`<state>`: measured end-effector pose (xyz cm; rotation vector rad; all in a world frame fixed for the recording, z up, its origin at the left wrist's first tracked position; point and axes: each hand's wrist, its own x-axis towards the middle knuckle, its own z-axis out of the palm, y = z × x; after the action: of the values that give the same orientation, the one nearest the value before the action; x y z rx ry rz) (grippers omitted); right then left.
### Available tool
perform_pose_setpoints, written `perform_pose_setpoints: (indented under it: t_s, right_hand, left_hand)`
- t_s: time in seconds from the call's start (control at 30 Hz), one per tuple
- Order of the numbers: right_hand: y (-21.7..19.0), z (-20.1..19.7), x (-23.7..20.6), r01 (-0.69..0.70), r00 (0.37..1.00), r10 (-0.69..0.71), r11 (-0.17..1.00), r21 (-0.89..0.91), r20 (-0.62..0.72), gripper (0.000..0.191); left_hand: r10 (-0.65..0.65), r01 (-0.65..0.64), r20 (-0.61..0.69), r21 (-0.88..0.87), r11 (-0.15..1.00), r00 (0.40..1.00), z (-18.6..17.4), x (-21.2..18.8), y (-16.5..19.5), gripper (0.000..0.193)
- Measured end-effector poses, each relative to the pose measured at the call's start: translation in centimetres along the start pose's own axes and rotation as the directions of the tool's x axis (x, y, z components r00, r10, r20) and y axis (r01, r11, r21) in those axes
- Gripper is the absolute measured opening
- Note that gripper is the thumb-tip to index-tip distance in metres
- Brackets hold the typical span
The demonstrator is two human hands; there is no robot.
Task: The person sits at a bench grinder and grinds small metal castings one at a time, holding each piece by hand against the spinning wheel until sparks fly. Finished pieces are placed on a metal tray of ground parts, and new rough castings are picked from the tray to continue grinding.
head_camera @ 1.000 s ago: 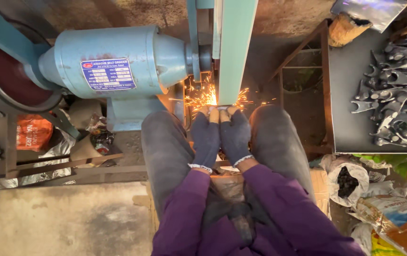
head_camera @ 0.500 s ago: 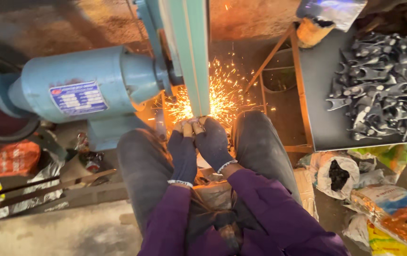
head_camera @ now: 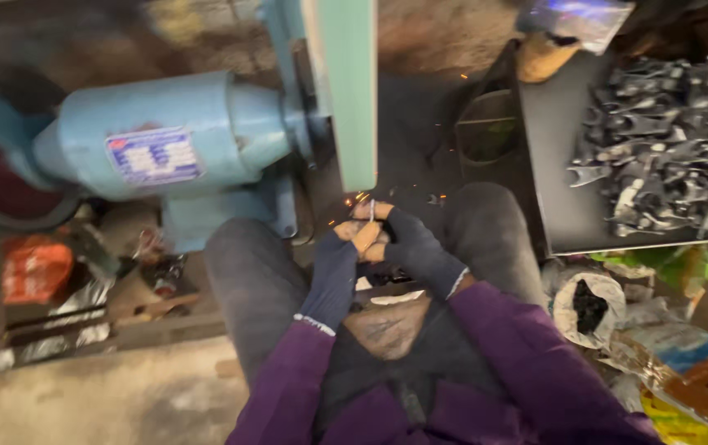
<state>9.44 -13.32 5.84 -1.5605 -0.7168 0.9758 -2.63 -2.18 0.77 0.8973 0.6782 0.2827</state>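
Hands in dark fingerless gloves meet above the lap: the left hand and the right hand pinch together a small metal piece, which stands upright at the fingertips. Its long axis points away from the body, toward the green belt guard just ahead and above. A few sparks show beside it. Both hands are equally near; the blue motor lies to the left.

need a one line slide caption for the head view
Left gloved hand and right gloved hand pinch a small metal piece below a green-guarded blue bench grinder.
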Motion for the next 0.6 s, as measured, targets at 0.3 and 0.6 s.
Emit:
perform_pose_setpoints:
  t_s: [0.3,0.6]
  right_hand:
    - [1.4,0.4,3.2,-0.201,0.978,0.148,0.869,0.452,0.150,0.049]
    - [1.4,0.2,4.9,-0.205,0.975,0.108,0.766,0.609,0.193,0.040]
  left_hand:
    - [0.066,-0.038,0.057,-0.399,0.916,0.996,-1.1,1.7,-1.4,0.018]
    - [0.076,-0.031,0.106,-0.379,0.925,0.991,-0.7,3.2,-0.1,0.022]
